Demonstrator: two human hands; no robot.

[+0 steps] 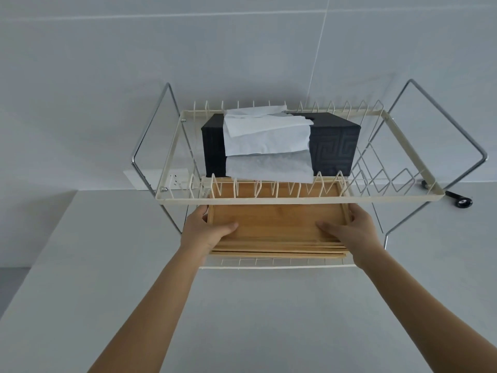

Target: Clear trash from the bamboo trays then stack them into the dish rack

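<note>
A stack of bamboo trays (pixel 277 224) lies on the lower shelf of the cream wire dish rack (pixel 295 201); the far part of the stack sits under the rack's upper tier. My left hand (pixel 205 228) grips the stack's left edge, thumb on the top tray. My right hand (pixel 349 228) grips the right edge the same way. The top tray's surface looks bare. The lower shelf's front rail (pixel 269 266) shows just below the stack.
A black tissue box (pixel 333 144) with white tissue (pixel 266 138) draped over it stands on the rack's upper tier. Chrome frame loops (pixel 473 157) flank the rack. A black knob (pixel 461 201) lies at right. A wall socket (pixel 176 180) sits behind. White counter (pixel 255 319) spreads in front.
</note>
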